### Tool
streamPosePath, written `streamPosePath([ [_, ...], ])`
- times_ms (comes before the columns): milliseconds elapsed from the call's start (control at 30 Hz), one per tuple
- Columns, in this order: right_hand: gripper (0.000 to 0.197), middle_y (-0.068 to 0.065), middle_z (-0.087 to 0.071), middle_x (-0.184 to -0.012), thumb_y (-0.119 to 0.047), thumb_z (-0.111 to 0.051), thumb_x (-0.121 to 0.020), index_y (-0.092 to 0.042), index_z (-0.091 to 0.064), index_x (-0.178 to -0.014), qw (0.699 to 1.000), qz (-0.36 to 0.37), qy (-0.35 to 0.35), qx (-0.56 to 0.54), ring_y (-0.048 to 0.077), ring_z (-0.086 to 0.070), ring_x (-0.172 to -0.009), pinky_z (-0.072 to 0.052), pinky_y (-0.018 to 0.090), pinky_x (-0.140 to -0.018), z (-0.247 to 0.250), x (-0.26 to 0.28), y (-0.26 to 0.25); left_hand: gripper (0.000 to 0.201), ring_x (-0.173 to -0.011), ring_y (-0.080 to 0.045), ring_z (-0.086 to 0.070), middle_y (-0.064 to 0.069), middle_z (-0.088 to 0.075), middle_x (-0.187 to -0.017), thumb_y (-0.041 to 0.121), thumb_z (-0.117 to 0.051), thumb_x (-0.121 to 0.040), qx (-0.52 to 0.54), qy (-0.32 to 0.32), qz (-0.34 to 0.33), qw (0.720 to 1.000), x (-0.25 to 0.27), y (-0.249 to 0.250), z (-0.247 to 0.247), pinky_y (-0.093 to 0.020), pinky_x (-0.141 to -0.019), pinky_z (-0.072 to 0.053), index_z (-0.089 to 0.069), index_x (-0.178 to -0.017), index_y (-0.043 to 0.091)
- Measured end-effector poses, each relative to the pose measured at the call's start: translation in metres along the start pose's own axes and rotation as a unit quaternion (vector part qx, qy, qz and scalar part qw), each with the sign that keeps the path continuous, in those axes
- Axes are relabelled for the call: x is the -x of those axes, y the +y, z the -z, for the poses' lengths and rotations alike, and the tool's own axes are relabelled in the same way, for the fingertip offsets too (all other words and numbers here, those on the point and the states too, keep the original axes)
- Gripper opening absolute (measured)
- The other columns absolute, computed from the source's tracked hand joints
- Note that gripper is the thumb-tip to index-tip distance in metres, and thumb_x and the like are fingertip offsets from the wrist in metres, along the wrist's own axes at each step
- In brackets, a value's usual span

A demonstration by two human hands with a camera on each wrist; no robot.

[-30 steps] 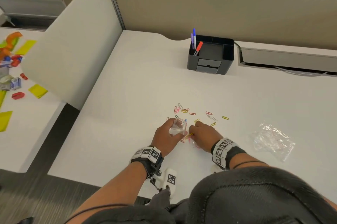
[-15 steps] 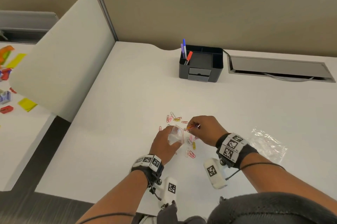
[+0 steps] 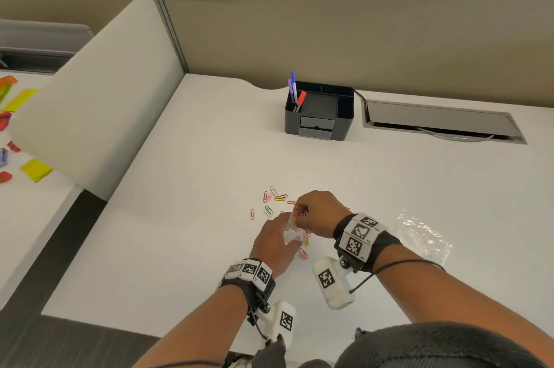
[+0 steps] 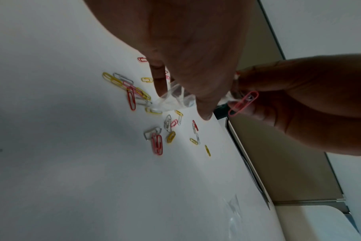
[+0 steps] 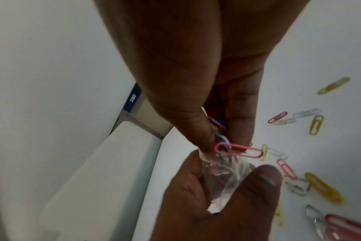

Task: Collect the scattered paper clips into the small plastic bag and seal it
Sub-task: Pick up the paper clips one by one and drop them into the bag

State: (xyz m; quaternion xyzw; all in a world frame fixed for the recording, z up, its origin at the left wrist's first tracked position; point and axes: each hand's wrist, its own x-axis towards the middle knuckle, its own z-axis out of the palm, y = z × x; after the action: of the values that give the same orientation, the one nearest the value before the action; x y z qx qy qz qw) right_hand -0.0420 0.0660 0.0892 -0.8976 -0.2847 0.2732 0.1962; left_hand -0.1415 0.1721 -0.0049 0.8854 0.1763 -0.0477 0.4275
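My left hand [image 3: 277, 237] holds a small clear plastic bag [image 3: 291, 231] with its mouth up, just above the white desk [image 3: 180, 217]. In the right wrist view the bag [image 5: 225, 176] has a few clips inside. My right hand [image 3: 317, 211] pinches a bunch of coloured paper clips [image 3: 300, 213] right at the bag's mouth; a pink clip [image 5: 238, 149] sticks out sideways from the pinch. Several more paper clips [image 3: 274, 197] lie scattered on the desk beyond and under my hands, also seen as loose clips [image 4: 157, 143] in the left wrist view.
A crumpled clear plastic bag [image 3: 424, 232] lies on the desk to my right. A black desk organiser [image 3: 319, 111] with pens stands at the back, beside a grey cable slot [image 3: 440, 122]. A white divider [image 3: 90, 98] borders the left.
My right hand lifted off the desk with a pinch of clips and brought them to the bag's mouth. The left hand kept hold of the bag. The head view tilted up.
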Motion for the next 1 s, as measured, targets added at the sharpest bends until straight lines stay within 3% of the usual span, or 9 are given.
streamPosePath([
  [133,0.02,-0.001,-0.07,-0.089,-0.013,-0.061,-0.086,-0.009,-0.075,-0.098,0.997,-0.021,-0.01,-0.07,0.014,-0.065,-0.082,-0.053,0.024,-0.073,0.002,0.006,0.001,0.043,-0.104,-0.013,-0.06,0.01,-0.064,-0.114,0.031,-0.061,-0.086,0.022,0.007,0.004,1.0,0.005,0.004,-0.001,-0.028,-0.084,-0.046,-0.046,-0.126,0.036],
  [233,0.027,0.01,-0.074,-0.101,-0.01,-0.054,-0.086,-0.004,-0.073,-0.104,0.996,-0.034,-0.022,-0.084,0.022,-0.07,-0.088,-0.057,0.034,-0.084,0.004,0.01,0.002,0.048,-0.103,-0.017,-0.059,0.006,-0.063,-0.114,0.032,-0.061,-0.088,0.002,0.003,0.006,1.0,0.01,0.005,-0.004,-0.027,-0.08,-0.043,-0.043,-0.132,0.033],
  [300,0.027,0.01,-0.072,-0.107,-0.008,-0.055,-0.087,-0.004,-0.072,-0.108,0.994,-0.045,-0.028,-0.096,0.022,-0.072,-0.092,-0.057,0.036,-0.087,0.004,0.011,0.004,0.05,-0.102,-0.017,-0.059,0.006,-0.062,-0.114,0.035,-0.061,-0.087,-0.002,-0.008,0.009,1.0,0.013,0.006,-0.007,-0.03,-0.081,-0.046,-0.041,-0.133,0.034],
  [433,0.03,0.003,-0.069,-0.114,-0.005,-0.053,-0.088,-0.01,-0.072,-0.11,0.999,-0.027,-0.027,-0.037,0.019,-0.066,-0.101,-0.052,0.026,-0.08,0.002,0.015,0.005,0.055,-0.105,-0.019,-0.06,0.005,-0.062,-0.118,0.039,-0.06,-0.085,0.01,-0.019,0.03,0.999,0.015,0.006,-0.012,-0.038,-0.089,-0.05,-0.038,-0.135,0.035],
  [567,0.03,0.002,-0.068,-0.113,-0.007,-0.054,-0.087,-0.014,-0.071,-0.111,1.0,-0.024,-0.014,-0.001,0.018,-0.063,-0.101,-0.045,0.023,-0.074,-0.002,0.019,0.008,0.044,-0.099,-0.019,-0.062,0.004,-0.065,-0.112,0.04,-0.059,-0.087,0.028,0.001,0.028,0.999,0.013,0.005,-0.013,-0.035,-0.087,-0.05,-0.043,-0.128,0.034],
  [667,0.03,0.002,-0.07,-0.112,-0.005,-0.054,-0.087,-0.012,-0.072,-0.109,1.0,-0.017,-0.001,0.005,0.017,-0.064,-0.1,-0.05,0.023,-0.078,-0.003,0.02,0.009,0.039,-0.093,-0.018,-0.062,0.004,-0.066,-0.106,0.041,-0.06,-0.087,0.04,0.016,0.021,0.999,0.014,0.004,-0.011,-0.032,-0.083,-0.05,-0.045,-0.122,0.033],
  [833,0.032,0.004,-0.066,-0.122,-0.01,-0.051,-0.091,-0.014,-0.07,-0.117,1.0,-0.009,0.014,-0.004,0.021,-0.063,-0.108,-0.049,0.026,-0.085,-0.008,0.018,0.005,0.045,-0.099,-0.018,-0.062,0.003,-0.065,-0.111,0.039,-0.062,-0.086,0.045,0.008,0.026,0.999,0.014,0.005,-0.011,-0.035,-0.087,-0.05,-0.044,-0.126,0.035],
  [1000,0.016,0.001,-0.07,-0.1,-0.012,-0.059,-0.087,-0.013,-0.072,-0.097,0.999,0.006,0.041,-0.026,0.019,-0.064,-0.092,-0.052,0.029,-0.079,-0.012,0.016,0.005,0.056,-0.105,-0.017,-0.061,0.002,-0.062,-0.119,0.041,-0.061,-0.088,0.042,-0.01,0.023,0.999,0.013,0.004,-0.01,-0.036,-0.091,-0.05,-0.038,-0.138,0.03],
])
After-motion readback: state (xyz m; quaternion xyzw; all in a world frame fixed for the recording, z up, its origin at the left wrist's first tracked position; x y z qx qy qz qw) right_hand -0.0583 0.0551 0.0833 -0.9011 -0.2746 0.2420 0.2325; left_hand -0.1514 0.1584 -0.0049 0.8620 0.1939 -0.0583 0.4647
